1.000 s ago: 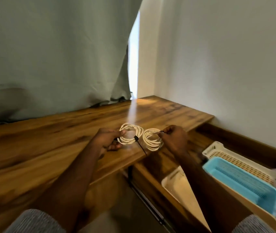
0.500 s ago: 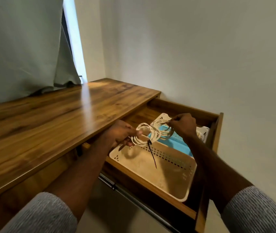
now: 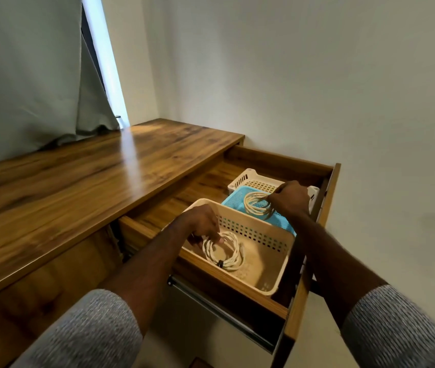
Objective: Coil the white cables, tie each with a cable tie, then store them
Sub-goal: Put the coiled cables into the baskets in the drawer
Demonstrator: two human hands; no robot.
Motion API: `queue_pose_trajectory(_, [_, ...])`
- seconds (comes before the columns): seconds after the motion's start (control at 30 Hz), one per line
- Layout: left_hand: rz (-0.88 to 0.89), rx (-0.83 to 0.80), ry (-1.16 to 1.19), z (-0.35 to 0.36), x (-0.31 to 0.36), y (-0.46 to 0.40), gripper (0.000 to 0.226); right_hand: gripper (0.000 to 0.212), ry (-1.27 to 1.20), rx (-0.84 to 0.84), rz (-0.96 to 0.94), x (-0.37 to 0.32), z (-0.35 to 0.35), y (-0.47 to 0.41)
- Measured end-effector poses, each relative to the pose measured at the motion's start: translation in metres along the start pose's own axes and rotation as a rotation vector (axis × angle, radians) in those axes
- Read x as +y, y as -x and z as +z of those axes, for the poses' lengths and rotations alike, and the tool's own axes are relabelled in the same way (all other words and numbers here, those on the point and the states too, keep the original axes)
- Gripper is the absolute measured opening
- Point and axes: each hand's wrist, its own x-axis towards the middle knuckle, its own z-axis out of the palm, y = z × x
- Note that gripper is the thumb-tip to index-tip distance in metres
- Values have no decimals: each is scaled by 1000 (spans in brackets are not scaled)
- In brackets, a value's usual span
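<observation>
Both arms reached forward and down into the open wooden drawer [image 3: 285,168], which served as the landmark here. The left hand [image 3: 201,224] hung over the cream basket [image 3: 277,251] at the drawer's near end, wrist bent downward, its fingers curled and pinching the top of a white cable coil [image 3: 223,252]. That coil lay low inside the cream basket, apparently against its floor, with a black cable tie [image 3: 220,263] cinched around its nearer edge.

The right hand [image 3: 289,199] stretched further along the drawer, forearm raised and knuckles upward, fingertips bunched together and gripping the right side of a second white cable coil [image 3: 256,205]. This coil hung tilted over the blue basket [image 3: 233,201], which sat just behind the cream one. Whether it touched the blue basket could not be told. A white basket [image 3: 245,179] stood at the drawer's far end, partly under the blue one. Grey knit sleeves [image 3: 89,330] covered both upper forearms.
</observation>
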Motion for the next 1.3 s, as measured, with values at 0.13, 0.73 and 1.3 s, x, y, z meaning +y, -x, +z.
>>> queue_pose_trajectory(0.13, [12, 5, -12, 4, -3, -4, 36, 31, 59, -47, 38, 1, 5, 0])
queue_pose_trajectory(0.73, [130, 208, 93, -31, -13, 3, 14, 47, 274, -170, 100, 4, 9, -6])
queue_pose_trajectory(1.3, [70, 692, 108, -141, -127, 119, 22, 17, 68, -216, -672, -211, 121, 87])
